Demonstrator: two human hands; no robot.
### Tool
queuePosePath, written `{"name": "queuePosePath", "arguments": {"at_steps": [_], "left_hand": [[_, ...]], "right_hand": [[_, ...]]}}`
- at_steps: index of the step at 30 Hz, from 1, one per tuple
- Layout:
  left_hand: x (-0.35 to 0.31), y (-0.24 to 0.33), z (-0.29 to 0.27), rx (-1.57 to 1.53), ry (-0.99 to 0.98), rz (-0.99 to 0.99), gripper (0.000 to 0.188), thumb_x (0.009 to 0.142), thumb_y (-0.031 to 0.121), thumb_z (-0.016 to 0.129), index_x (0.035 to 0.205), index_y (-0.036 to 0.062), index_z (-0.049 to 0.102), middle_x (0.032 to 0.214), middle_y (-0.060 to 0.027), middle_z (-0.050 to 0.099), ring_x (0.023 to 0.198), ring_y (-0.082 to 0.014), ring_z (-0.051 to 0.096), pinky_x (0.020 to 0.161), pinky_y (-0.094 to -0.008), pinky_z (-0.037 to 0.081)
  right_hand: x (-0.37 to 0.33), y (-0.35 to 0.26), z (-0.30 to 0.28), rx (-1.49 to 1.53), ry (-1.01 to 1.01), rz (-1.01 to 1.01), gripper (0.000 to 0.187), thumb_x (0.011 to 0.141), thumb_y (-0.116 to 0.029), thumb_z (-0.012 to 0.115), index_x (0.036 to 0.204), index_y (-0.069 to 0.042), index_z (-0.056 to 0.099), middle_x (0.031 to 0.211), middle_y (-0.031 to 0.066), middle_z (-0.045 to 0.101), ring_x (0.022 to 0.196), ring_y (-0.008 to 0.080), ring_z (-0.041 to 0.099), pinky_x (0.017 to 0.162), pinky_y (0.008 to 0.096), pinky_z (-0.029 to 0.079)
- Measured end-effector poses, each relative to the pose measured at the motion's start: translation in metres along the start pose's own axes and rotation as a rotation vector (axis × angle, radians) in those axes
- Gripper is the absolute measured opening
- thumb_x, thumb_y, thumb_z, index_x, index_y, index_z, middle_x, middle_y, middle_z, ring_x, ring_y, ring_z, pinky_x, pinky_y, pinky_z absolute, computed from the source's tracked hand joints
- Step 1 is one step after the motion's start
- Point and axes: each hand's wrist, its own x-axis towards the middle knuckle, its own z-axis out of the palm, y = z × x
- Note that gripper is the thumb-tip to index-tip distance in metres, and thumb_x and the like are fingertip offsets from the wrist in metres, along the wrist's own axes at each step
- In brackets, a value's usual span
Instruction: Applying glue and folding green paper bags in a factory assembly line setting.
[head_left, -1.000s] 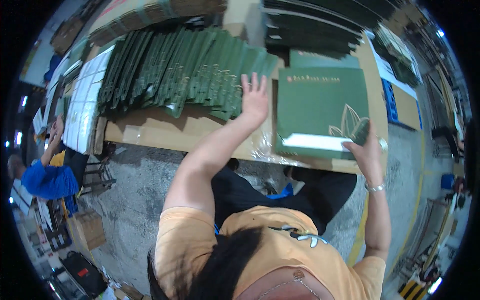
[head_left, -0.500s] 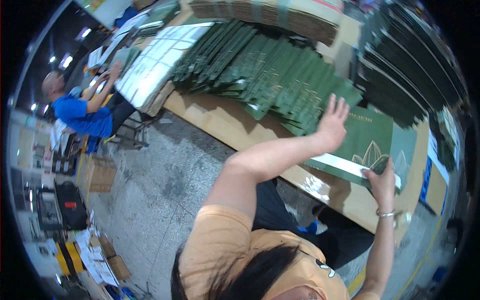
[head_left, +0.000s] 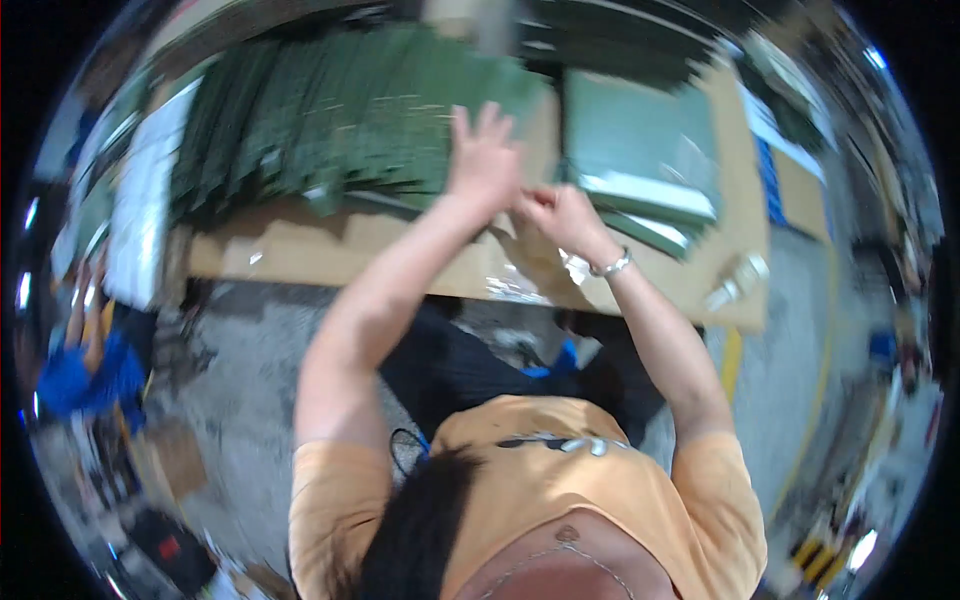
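Observation:
My left hand [head_left: 484, 165] reaches forward with its fingers spread, over the right end of a long row of overlapping flat green paper pieces [head_left: 390, 120]. They look like folded bags, though blur hides their detail. Close beside the left wrist, my right hand [head_left: 568, 220] has its fingers curled together above the table [head_left: 350, 250]. Whether anything is pinched in them I cannot make out. To the right of both hands lies a stack of flat green pieces [head_left: 640, 125] with white strips along the near edges.
At the table's right front corner lies a small pale bottle-like object [head_left: 740, 280]. A white-topped stack [head_left: 150, 200] stands at the left end. Beyond it a person in blue [head_left: 90, 365] works. Boards with blue edging [head_left: 790, 185] lean at the right.
My view has swung toward the right. My right hand has let go of the green piece with the white strip and moved left, next to my left wrist. The left hand stays spread.

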Motion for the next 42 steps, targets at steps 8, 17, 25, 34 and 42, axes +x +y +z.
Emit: {"name": "queuePosePath", "arguments": {"at_steps": [8, 17, 25, 34, 42], "left_hand": [[0.005, 0.087, 0.059, -0.646, 0.213, 0.198, 0.049, 0.081, -0.001, 0.049, 0.130, 0.0011, 0.054, 0.138, -0.0180, 0.051, 0.134, -0.0349, 0.041, 0.114, -0.0405, 0.034], [-0.060, 0.094, 0.079, -0.524, 0.214, 0.201, 0.038, 0.076, -0.002, 0.056, 0.113, 0.0007, 0.064, 0.126, -0.0148, 0.060, 0.114, -0.0323, 0.054, 0.097, -0.0415, 0.045], [-0.052, 0.086, 0.092, -0.551, 0.318, 0.206, 0.024, 0.082, 0.009, 0.062, 0.105, 0.0022, 0.066, 0.112, -0.0109, 0.065, 0.101, -0.0289, 0.059, 0.089, -0.0392, 0.048], [-0.028, 0.101, 0.094, -0.594, 0.346, -0.278, 0.016, 0.088, 0.009, 0.056, 0.101, 0.0033, 0.063, 0.105, -0.0119, 0.064, 0.087, -0.0342, 0.063, 0.077, -0.0438, 0.051], [-0.064, 0.098, 0.095, -0.793, 0.477, 0.021, 0.018, 0.085, 0.008, 0.058, 0.102, 0.0024, 0.061, 0.110, -0.0156, 0.060, 0.094, -0.0357, 0.061, 0.082, -0.0428, 0.049]], "right_hand": [[-0.091, 0.111, -0.100, -0.196, 0.874, 0.058, 0.025, 0.092, -0.012, 0.055, 0.111, -0.001, 0.067, 0.100, 0.0153, 0.069, 0.094, 0.0262, 0.064, 0.082, 0.0378, 0.050], [-0.138, 0.132, -0.070, -0.444, 0.794, -0.015, 0.014, 0.087, -0.012, 0.060, 0.094, -0.004, 0.070, 0.096, 0.0122, 0.068, 0.097, 0.0338, 0.057, 0.089, 0.0462, 0.041], [-0.183, 0.164, -0.023, -0.491, 0.693, -0.060, 0.008, 0.083, -0.011, 0.065, 0.087, -0.005, 0.067, 0.093, 0.0087, 0.066, 0.095, 0.0315, 0.056, 0.083, 0.0428, 0.042], [-0.186, 0.164, -0.015, -0.431, 0.713, -0.129, 0.018, 0.081, -0.006, 0.065, 0.098, -0.004, 0.067, 0.099, 0.0103, 0.065, 0.099, 0.0331, 0.058, 0.088, 0.0428, 0.044], [-0.171, 0.159, -0.027, -0.404, 0.742, -0.023, 0.014, 0.083, -0.009, 0.062, 0.095, -0.005, 0.068, 0.089, 0.0120, 0.066, 0.088, 0.0331, 0.059, 0.080, 0.0431, 0.046]]}}
